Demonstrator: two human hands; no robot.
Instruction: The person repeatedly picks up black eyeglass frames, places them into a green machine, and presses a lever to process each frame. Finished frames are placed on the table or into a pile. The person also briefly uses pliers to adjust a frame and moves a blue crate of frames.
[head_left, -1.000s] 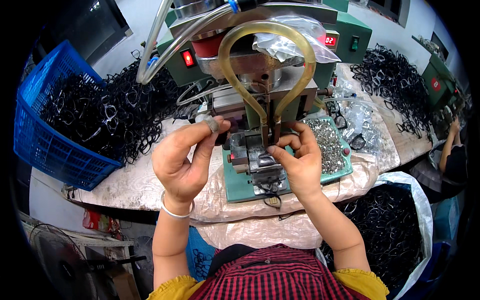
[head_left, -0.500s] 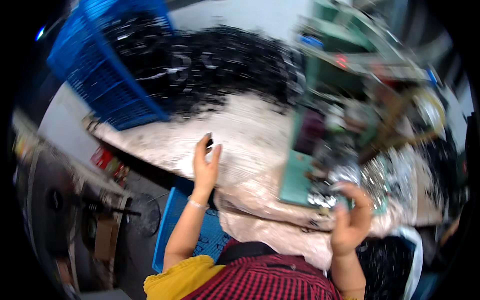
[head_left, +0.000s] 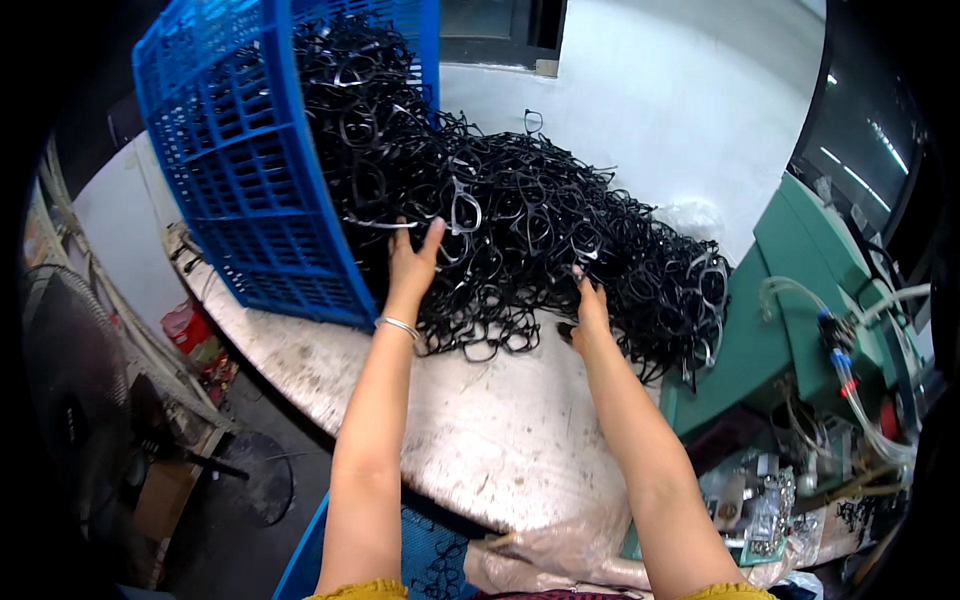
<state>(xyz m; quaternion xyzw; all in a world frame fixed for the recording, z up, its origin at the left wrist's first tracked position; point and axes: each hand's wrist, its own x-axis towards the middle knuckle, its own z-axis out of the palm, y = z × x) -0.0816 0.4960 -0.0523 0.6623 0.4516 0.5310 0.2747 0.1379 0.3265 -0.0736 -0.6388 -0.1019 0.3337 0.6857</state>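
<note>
A large heap of black eyeglass frames point(head_left: 520, 200) spills from a tipped blue plastic basket point(head_left: 270, 200) across the pale tabletop. My left hand point(head_left: 412, 265) reaches into the heap beside the basket's mouth, thumb and fingers apart. A clear, pale frame point(head_left: 465, 210) lies just past its thumb. At the heap's front edge, my right hand point(head_left: 592, 308) touches the frames with fingers stretched forward; some of its fingers are hidden, and a small dark piece shows beside it. Neither hand visibly grips a frame.
To the right stands a green machine point(head_left: 760, 290) with hoses, small metal parts lying below it. Under the table edge sits another blue basket point(head_left: 305, 550) with frames in it. A fan point(head_left: 80, 400) is at the left. A white wall point(head_left: 650, 100) rises behind the heap.
My view has swung toward the heap and basket. Both hands have moved forward to the frames, the right one away from the machine's metal parts. The small dark thing at my left fingertips no longer shows.
</note>
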